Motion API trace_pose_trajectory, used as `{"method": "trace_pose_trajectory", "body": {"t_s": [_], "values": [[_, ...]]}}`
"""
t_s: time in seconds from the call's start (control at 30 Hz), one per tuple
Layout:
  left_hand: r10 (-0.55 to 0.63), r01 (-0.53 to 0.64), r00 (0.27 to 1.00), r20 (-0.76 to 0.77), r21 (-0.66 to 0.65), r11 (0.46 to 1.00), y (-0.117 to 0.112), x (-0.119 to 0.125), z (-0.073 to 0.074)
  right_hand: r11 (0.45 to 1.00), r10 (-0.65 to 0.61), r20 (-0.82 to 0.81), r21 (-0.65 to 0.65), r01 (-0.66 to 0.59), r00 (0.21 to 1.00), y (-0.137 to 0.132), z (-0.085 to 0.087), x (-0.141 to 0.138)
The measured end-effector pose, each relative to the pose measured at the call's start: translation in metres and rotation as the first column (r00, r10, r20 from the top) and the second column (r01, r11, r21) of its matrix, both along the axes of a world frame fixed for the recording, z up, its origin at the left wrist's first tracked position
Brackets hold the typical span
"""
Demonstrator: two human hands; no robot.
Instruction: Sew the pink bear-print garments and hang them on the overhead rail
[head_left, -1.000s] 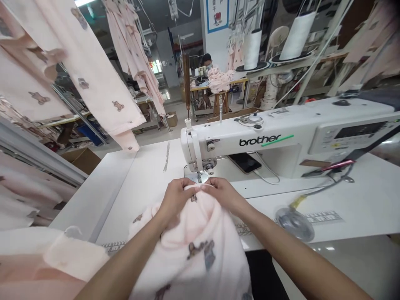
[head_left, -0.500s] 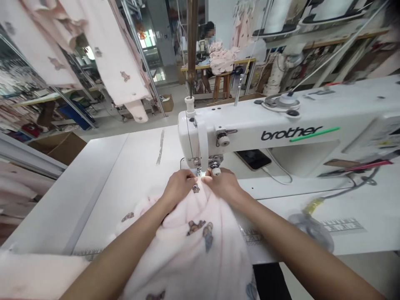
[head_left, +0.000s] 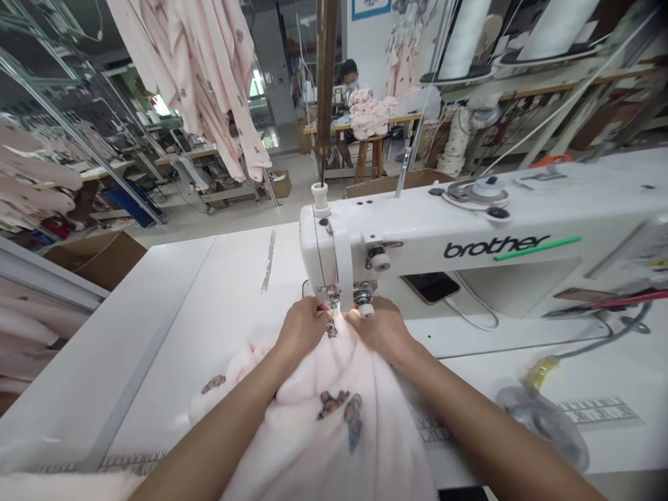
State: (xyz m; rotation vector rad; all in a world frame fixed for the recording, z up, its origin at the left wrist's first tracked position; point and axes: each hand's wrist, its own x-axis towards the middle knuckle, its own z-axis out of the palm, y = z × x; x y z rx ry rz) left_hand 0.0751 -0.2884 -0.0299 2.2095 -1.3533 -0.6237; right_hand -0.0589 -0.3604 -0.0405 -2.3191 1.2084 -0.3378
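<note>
- Here, nearest of all, the pale pink cloth (head_left: 334,473) with printed bears spreads in loose folds over the front of the white table (head_left: 234,292), narrowing toward the needle area.
- The left hand (head_left: 305,327) pinches the cloth's far end just left of the presser foot (head_left: 334,300), thumb and fingers together on the fabric.
- The right hand (head_left: 380,330) grips the same end on the other side, its thumb against the cloth; the machine head hides part of its fingers.
- To the right, a clear plastic object (head_left: 547,424) lies near a printed ruler strip (head_left: 600,410).
- Above the hands stands the white sewing machine (head_left: 417,216), a small light shining by its needle.
- Under its arm lies a dark-screened phone (head_left: 433,287) with a white cable (head_left: 488,316) plugged in.
- Left of the machine head, a narrow greyish strip (head_left: 268,261) lies on the tabletop.
- Beyond, pink garments (head_left: 198,83) hang at left, and large white thread spools (head_left: 464,42) stand at right.
- Farther back, a person (head_left: 348,71) sits behind a heap of pink fabric (head_left: 368,115).
</note>
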Motion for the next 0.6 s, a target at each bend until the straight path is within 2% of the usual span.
{"method": "trace_pose_trajectory", "body": {"t_s": [0.27, 0.47, 0.6], "values": [[0.005, -0.006, 0.999, -0.036, -0.026, 1.000, -0.003, 0.006, -0.003, 0.996, 0.039, -0.038, -0.081, -0.042, 0.999, -0.004, -0.011, 0.002], [0.025, -0.025, 1.000, 0.006, -0.008, 1.000, -0.007, 0.005, -0.005, 0.994, -0.004, -0.069, -0.109, -0.003, 0.998, -0.003, -0.009, 0.003], [0.001, 0.001, 0.999, 0.038, -0.040, 0.999, -0.008, 0.006, -0.007, 0.995, -0.002, -0.083, -0.100, -0.006, 0.997, -0.004, -0.009, 0.004]]}}
